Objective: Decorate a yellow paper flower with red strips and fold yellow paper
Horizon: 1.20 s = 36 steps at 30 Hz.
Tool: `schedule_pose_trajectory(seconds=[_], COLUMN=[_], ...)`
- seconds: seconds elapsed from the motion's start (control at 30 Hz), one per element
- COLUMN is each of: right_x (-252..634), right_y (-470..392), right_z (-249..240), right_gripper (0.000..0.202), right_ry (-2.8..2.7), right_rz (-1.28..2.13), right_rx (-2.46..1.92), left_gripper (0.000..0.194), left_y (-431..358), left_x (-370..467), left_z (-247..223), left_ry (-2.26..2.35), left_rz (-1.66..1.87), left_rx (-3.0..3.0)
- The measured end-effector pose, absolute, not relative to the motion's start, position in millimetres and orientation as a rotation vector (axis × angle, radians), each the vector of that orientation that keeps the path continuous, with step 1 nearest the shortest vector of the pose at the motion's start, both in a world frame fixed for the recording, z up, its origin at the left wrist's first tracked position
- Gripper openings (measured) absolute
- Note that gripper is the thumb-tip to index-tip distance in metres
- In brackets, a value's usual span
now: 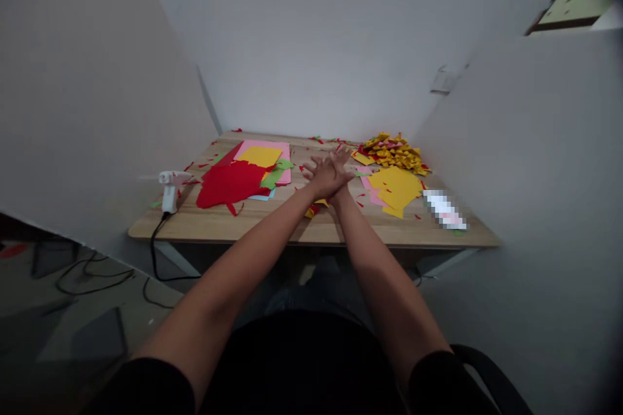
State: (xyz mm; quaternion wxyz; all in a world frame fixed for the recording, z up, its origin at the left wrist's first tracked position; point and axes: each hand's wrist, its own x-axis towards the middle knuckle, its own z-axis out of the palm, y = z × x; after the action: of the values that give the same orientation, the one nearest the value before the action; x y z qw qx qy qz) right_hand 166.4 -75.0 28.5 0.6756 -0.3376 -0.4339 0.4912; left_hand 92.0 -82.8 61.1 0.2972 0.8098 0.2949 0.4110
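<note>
Left hand [321,176] and right hand [341,176], fingers splayed, press together with no visible object gripped, left of the yellow sheets [398,189]. Behind those sheets, 1 heap of folded yellow pieces [396,154] looks finished; the sheets themselves appear unshaped.

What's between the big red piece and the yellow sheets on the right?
In the head view, the left hand and right hand overlap between the red piece and yellow sheets, with green pieces, pink pieces and small scraps there.
</note>
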Motion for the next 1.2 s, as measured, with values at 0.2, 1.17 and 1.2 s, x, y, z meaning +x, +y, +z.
schedule_pose_trajectory(seconds=[0.2, 1.17, 1.2], right_x=[141.0, 183.2, 189.0], right_y=[-59.5, -105.1, -105.4], right_z=[38.8, -9.8, -13.7], right_gripper=[0.036, 0.030, 0.031], right_ry=[-0.952, -1.227, -1.231], right_rz=[1.030, 0.265, 0.249], right_rx=[-0.850, -1.407, -1.454], left_gripper=[0.052, 0.034, 0.035], left_y=[-91.5, -103.5, -103.5], left_x=[88.1, -10.8, -13.3], left_z=[63.5, 6.5, 2.4], left_ry=[0.655, 1.060, 1.091], left_rz=[1.074, 1.713, 1.753], left_rx=[1.800, 1.509, 1.483])
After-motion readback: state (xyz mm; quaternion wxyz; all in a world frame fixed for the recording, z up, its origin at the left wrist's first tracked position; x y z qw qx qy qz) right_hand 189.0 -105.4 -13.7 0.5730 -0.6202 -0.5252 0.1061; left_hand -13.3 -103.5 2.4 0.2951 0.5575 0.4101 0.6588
